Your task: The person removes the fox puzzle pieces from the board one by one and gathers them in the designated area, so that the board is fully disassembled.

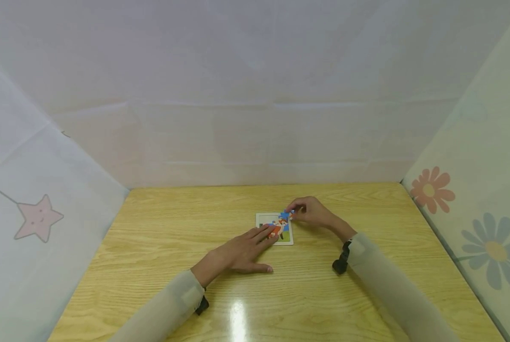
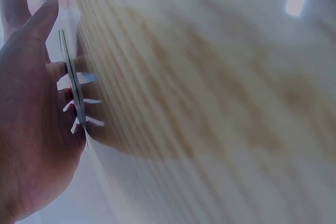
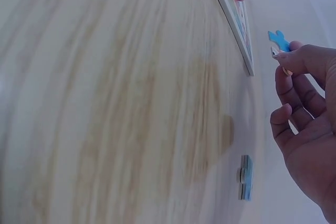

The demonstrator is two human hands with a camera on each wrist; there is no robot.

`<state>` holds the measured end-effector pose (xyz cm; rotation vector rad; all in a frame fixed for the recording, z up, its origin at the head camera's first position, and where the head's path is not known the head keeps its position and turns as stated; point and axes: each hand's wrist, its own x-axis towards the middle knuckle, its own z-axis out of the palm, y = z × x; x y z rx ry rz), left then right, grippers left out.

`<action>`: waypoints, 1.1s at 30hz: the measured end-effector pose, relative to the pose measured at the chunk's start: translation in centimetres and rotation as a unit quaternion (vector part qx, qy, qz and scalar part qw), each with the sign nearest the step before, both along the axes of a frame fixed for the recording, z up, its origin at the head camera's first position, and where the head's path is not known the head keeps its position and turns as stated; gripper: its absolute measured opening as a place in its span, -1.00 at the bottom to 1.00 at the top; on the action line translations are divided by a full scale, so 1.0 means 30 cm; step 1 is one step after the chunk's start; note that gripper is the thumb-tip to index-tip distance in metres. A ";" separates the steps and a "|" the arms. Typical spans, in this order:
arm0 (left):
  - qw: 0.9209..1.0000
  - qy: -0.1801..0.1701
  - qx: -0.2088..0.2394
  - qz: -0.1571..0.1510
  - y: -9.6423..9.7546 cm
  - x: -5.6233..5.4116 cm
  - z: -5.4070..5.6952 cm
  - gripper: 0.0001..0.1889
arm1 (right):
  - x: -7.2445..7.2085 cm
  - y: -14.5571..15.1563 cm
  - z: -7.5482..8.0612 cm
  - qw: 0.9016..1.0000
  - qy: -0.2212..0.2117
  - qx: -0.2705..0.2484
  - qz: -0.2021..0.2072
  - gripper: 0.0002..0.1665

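A small jigsaw puzzle with a pale frame [image 1: 291, 241] lies flat on the table, part of its colourful animal picture showing. My left hand [image 1: 244, 250] rests over its left side with fingers extended across the picture and thumb spread towards me. At the puzzle's upper right corner, my right hand [image 1: 313, 213] pinches a blue puzzle piece [image 3: 280, 41] between thumb and index finger. In the right wrist view that piece is raised above the level of the frame. The left wrist view shows the puzzle edge-on [image 2: 73, 85] beside the left fingers.
Another blue-topped puzzle piece [image 3: 247, 178] lies on the table below the right hand in the right wrist view. The wooden table [image 1: 174, 213] is bordered by white cloth walls at the back and sides, printed with a star [image 1: 39, 218] and flowers [image 1: 496, 251].
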<state>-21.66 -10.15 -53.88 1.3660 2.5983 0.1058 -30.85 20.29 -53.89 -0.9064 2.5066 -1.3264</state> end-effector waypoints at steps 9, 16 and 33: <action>1.000 0.000 -0.002 0.002 0.002 -0.001 -0.001 -0.01 | 0.013 0.045 0.018 1.000 0.001 -0.001 -0.005 -0.72; 1.000 -0.002 -0.003 0.005 0.003 -0.003 -0.001 -0.02 | 0.015 0.082 0.025 1.000 0.010 0.009 -0.005 -0.75; 1.000 0.014 -0.014 -0.006 0.007 0.001 0.004 -0.01 | 0.032 0.195 0.020 1.000 0.009 0.014 -0.026 -0.76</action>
